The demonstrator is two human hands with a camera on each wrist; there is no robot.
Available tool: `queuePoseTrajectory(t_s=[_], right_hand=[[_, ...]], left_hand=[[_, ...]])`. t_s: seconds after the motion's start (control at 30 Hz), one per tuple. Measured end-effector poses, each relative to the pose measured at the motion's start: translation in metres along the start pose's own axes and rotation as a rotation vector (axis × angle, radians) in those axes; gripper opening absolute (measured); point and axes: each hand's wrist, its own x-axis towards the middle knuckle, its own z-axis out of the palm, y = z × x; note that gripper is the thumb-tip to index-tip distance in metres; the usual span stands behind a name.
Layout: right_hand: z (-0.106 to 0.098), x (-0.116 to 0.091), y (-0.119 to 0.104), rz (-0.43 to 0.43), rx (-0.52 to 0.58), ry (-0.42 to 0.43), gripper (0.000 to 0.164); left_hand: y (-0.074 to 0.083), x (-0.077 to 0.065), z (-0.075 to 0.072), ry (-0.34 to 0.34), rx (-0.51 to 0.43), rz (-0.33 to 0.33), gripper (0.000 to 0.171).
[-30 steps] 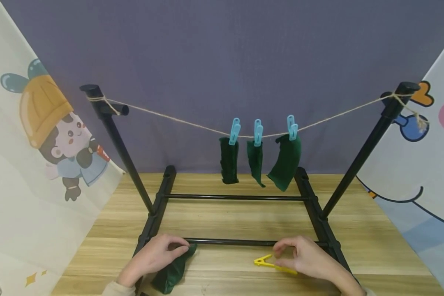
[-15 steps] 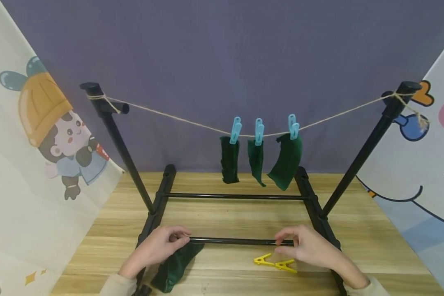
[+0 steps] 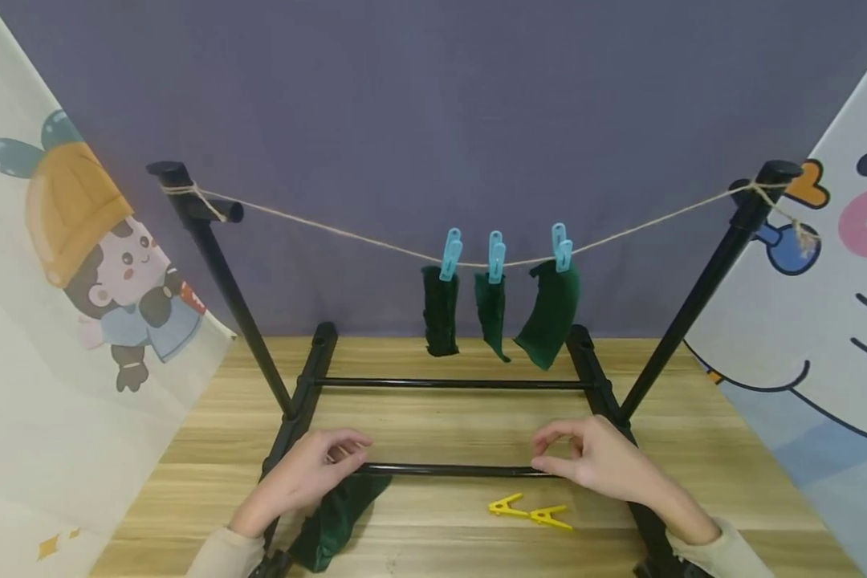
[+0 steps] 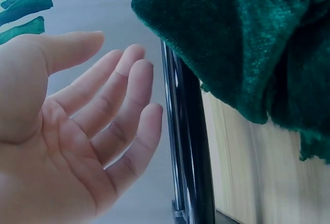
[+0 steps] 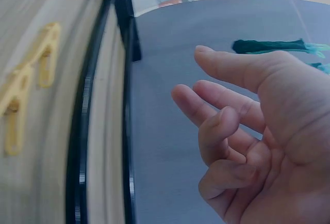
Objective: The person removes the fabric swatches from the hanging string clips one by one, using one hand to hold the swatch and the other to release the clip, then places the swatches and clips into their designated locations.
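My left hand [image 3: 311,474] hovers over the left end of the near black bar [image 3: 448,470], its fingers relaxed around nothing. Below and beside it a dark green velvety cloth [image 3: 332,526] lies crumpled on the table; the left wrist view shows the cloth [image 4: 232,43] apart from the fingers. Over the bar's right end is my right hand [image 3: 596,457], fingers loosely bent and holding nothing. Two yellow clothespins [image 3: 506,505] lie end to end on the wood in front of the bar, left of that hand. In the right wrist view the clothespins [image 5: 47,53] sit well away from the fingertips.
Three green cloth pieces [image 3: 441,313] hang from a string [image 3: 318,226], each under a light blue clothespin [image 3: 451,255]. Black posts [image 3: 234,297] of a pipe frame hold up the string. Behind stands a grey-purple backdrop [image 3: 405,104], with cartoon-printed panels at both sides.
Both hands have lifted up and away from the table. My right hand has drawn off the yellow clothespins, which now show fully. The green cloth has spread slightly to the right.
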Motion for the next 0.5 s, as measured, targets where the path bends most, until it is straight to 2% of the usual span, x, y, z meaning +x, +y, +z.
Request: queuePoseTrajectory(t_s=[0.3,0.5], right_hand=[[-0.009,0.005,-0.013,-0.002,-0.013,0.052,0.014],[-0.019,0.006,-0.020,-0.042,0.010,0.057,0.013]], left_hand=[[0.004,0.003,0.000,0.066,-0.009,-0.016,0.027],[0.007,0.006,0.000,0.088,-0.016,-0.002,0.027]])
